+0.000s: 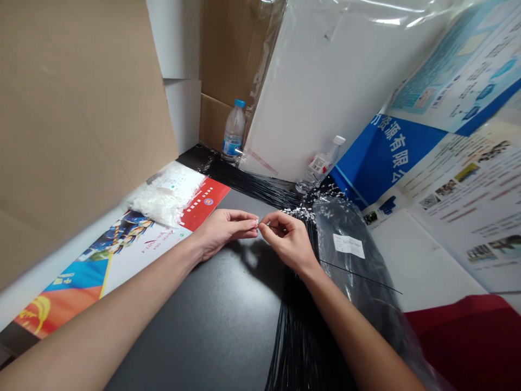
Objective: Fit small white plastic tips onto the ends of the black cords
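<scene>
My left hand (222, 231) is closed in a pinch on a small white plastic piece (256, 222), mostly covered by the fingertips. Almost touching it, my right hand (287, 239) pinches the end of a thin black wire (362, 277). The wire's tail comes out past my right wrist and slants off to the right. Below my right forearm lies a thick bundle of black wires (291, 336), with small white pieces (299, 213) at its far end. A clear bag of white pieces (166, 193) rests left of my left hand.
Two plastic bottles, one blue-capped (234, 133) and one white-capped (321, 163), stand at the back. More black wires (252, 182) lie before them. A clear plastic bag (345, 244) with a label is at the right. A large cardboard sheet (81, 119) rises at the left.
</scene>
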Available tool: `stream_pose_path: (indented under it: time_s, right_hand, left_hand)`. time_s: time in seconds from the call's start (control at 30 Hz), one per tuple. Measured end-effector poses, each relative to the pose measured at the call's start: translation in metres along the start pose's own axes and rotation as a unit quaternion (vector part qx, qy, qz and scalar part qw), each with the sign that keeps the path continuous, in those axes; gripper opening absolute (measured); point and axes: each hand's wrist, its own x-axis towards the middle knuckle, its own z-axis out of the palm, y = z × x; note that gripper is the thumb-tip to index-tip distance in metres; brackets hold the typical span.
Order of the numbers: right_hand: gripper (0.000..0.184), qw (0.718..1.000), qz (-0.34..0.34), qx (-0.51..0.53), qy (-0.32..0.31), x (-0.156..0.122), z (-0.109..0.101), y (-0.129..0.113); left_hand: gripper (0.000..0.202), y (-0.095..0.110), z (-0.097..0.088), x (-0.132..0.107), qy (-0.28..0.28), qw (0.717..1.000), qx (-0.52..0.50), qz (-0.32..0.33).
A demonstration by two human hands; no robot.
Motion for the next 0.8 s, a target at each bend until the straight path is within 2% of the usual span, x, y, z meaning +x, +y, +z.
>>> stream_pose_path:
  time_s: [0.2, 0.43, 0.8]
  right_hand:
    - [0.013, 1.000, -0.020, -0.012, 0.008, -0.0001, -0.0008, -0.0005]
    - [0.013, 1.000, -0.021, -0.014, 0.012, -0.0004, 0.0001, 0.0004]
    - [0.012, 1.000, -0.025, -0.012, 0.016, -0.0010, -0.0002, -0.0009]
  left_hand:
    - [0.006, 0.0004, 0.0015, 0.0003, 0.011, 1.000, -0.011, -0.012]
    - [0.006, 0.0004, -0.0003, 0.0014, -0.002, 1.000, -0.020, -0.013]
    - [0.007, 0.0028, 0.0016, -0.0007, 0.012, 1.000, -0.012, -0.018]
